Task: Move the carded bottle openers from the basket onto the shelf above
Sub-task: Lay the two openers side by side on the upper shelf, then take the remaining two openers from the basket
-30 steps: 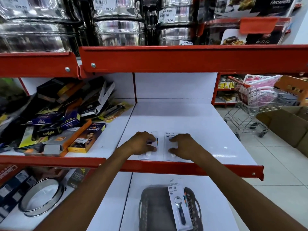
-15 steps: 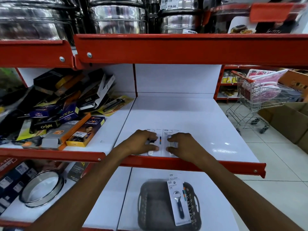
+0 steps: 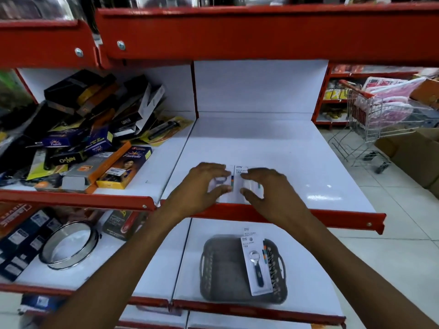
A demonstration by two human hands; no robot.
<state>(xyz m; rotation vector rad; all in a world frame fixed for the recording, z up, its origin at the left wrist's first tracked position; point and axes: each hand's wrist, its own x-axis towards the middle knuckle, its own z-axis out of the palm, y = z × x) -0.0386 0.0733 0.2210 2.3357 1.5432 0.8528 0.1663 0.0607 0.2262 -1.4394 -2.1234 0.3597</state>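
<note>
Two carded bottle openers (image 3: pixel 234 184) lie flat and side by side near the front edge of the white shelf (image 3: pixel 297 162), their long edges almost touching. My left hand (image 3: pixel 202 186) covers most of the left card, fingers spread and curved down onto it, thumb near the shelf's front lip. My right hand (image 3: pixel 268 188) arches over the right card in the same way, fingertips at the card's inner edge. Both hands are loosely open, pressing or hovering on the cards rather than gripping them; the blur keeps me from telling how firmly they touch.

On the shelf below, a grey basket (image 3: pixel 221 269) with side handles sits near the front. One more carded opener (image 3: pixel 256 264) leans across its right half, the top of the card sticking past the rim, the dark handle pointing toward me. Other cards stand on edge along the basket's right wall.

To the left, on the neighbouring bay, a heap of boxes (image 3: pixel 90 138) is piled. Beneath it lies a round metal sieve (image 3: pixel 69 245). Off to the right, a shopping trolley (image 3: pixel 377 124) stands on the tiled floor beside cardboard cartons (image 3: pixel 413 155).
</note>
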